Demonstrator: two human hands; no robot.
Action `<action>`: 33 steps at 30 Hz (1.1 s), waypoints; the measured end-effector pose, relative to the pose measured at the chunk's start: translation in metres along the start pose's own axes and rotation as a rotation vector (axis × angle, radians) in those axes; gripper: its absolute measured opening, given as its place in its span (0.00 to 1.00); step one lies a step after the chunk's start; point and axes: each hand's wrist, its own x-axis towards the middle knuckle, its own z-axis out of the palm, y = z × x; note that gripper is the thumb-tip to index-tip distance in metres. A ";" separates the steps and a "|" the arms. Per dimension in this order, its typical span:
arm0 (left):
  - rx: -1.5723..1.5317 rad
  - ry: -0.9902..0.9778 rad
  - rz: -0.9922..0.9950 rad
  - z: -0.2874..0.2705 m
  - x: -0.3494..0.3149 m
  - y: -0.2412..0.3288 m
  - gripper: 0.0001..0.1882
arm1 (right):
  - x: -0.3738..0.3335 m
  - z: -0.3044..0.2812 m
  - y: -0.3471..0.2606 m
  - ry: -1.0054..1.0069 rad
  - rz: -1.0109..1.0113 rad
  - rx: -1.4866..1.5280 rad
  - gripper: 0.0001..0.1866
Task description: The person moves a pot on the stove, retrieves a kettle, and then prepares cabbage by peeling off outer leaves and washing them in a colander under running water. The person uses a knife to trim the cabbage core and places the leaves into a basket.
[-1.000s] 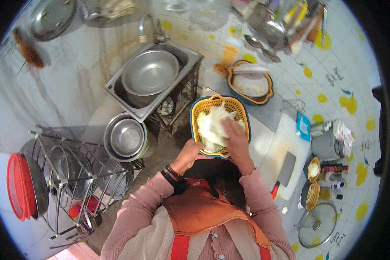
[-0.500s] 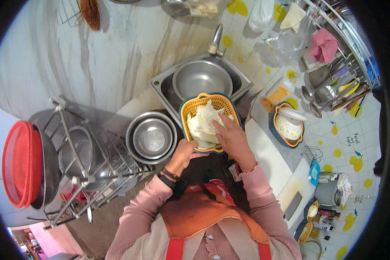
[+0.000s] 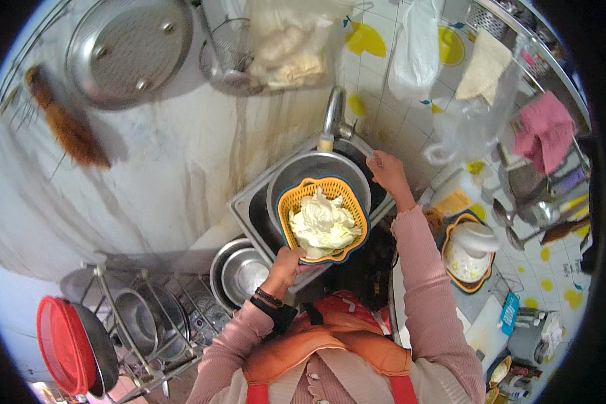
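Observation:
My left hand (image 3: 288,268) grips the near rim of a yellow slotted colander (image 3: 287,207) nested in a dark blue outer bowl. Pale, crumpled cabbage leaves (image 3: 323,225) are heaped inside it. The colander is over the near part of a large metal basin (image 3: 303,165) in the sink (image 3: 244,202). My right hand (image 3: 388,174) is off the leaves, above the sink's right corner, to the right of the tap (image 3: 332,116). Its fingers are curled in; whether anything small is between them is hidden. No water shows at the spout.
Left of the sink stand nested metal bowls (image 3: 246,273) and a metal rack (image 3: 145,323) with pots and a red basket (image 3: 64,343). On the right counter is another colander with a white bowl (image 3: 466,259). Utensils (image 3: 539,212) and a pink cloth (image 3: 544,131) hang on the right.
My right hand has left the cabbage leaves and moved up and right toward the sink corner. The colander, still in my left hand, is now over the basin. The view has shifted.

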 end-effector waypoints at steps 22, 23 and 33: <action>-0.125 0.126 0.021 0.022 0.071 0.034 0.19 | 0.203 0.117 0.173 -0.105 0.050 -0.321 0.18; -0.136 0.119 0.027 0.023 0.070 0.035 0.19 | 0.194 0.115 0.160 -0.073 0.219 -0.022 0.16; -0.132 0.059 0.019 0.029 0.056 0.044 0.20 | 0.182 0.096 0.118 -0.201 0.539 0.219 0.25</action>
